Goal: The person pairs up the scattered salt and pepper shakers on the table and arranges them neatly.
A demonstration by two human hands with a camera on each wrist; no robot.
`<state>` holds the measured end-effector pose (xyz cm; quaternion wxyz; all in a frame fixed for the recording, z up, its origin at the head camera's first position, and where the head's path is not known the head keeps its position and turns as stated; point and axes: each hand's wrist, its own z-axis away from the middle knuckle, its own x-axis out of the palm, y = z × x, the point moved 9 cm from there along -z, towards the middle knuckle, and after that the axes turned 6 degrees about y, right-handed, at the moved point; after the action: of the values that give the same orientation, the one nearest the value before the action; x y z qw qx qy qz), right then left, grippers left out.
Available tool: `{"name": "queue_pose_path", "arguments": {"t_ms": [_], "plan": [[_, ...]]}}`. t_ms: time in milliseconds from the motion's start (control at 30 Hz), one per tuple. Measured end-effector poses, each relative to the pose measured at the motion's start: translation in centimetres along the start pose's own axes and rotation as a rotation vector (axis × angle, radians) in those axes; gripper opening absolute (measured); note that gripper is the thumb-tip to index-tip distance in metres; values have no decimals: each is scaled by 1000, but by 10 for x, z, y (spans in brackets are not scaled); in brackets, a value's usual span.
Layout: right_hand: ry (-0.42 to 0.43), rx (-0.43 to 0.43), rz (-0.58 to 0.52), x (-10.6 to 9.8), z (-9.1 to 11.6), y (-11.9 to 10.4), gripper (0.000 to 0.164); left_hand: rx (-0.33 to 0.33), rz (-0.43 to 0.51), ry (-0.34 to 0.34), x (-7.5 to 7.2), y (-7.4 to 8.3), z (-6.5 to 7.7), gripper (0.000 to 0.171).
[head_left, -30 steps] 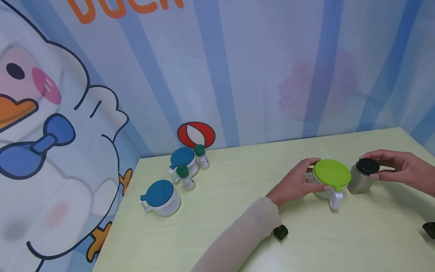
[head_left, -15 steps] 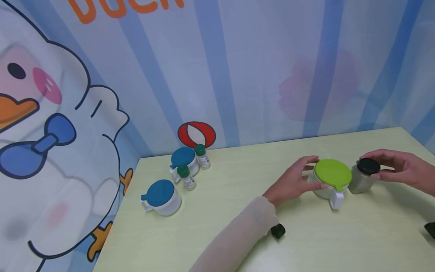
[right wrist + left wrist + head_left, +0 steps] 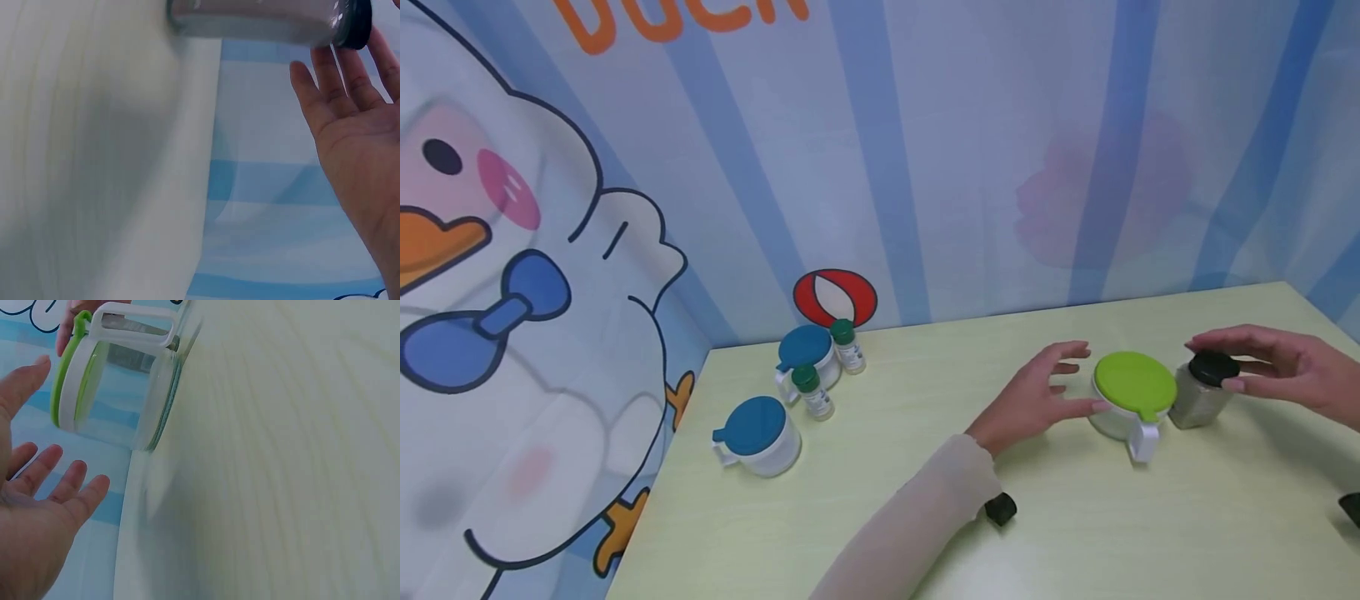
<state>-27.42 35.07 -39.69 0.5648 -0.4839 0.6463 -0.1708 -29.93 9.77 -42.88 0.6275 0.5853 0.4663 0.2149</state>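
Left hand, fingers spread and clear, just left of the green-lidded jar; right hand at the top of the black-capped jar, just right of that landmark — whether clamped cannot be told — where a sideways brush could tip one jar against the other.

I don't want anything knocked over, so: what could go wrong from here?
The green-lidded jar stands close beside the black-lidded jar, so bumping one might topple the other.
The first jar's handle juts toward the near side; a sweep of the left grip could catch it.
The right grip is at the black lid, so pulling away hastily might tip that jar.
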Motion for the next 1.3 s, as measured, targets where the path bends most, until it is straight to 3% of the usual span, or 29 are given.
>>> {"name": "queue_pose_path", "arguments": {"t_ms": [333,567,767,1300], "plan": [[93,85,137,2,-16,-29,53,14,35,44,-39,1,21,72],[157,98,154,10,-26,-52,55,15,16,70,-61,4,38,69],[110,91,89,26,-34,-74,56,14,20,72,-75,5,53,68],[2,-43,-80,80,-54,-134,60,30,-17,110,-119,13,92,67]]}}
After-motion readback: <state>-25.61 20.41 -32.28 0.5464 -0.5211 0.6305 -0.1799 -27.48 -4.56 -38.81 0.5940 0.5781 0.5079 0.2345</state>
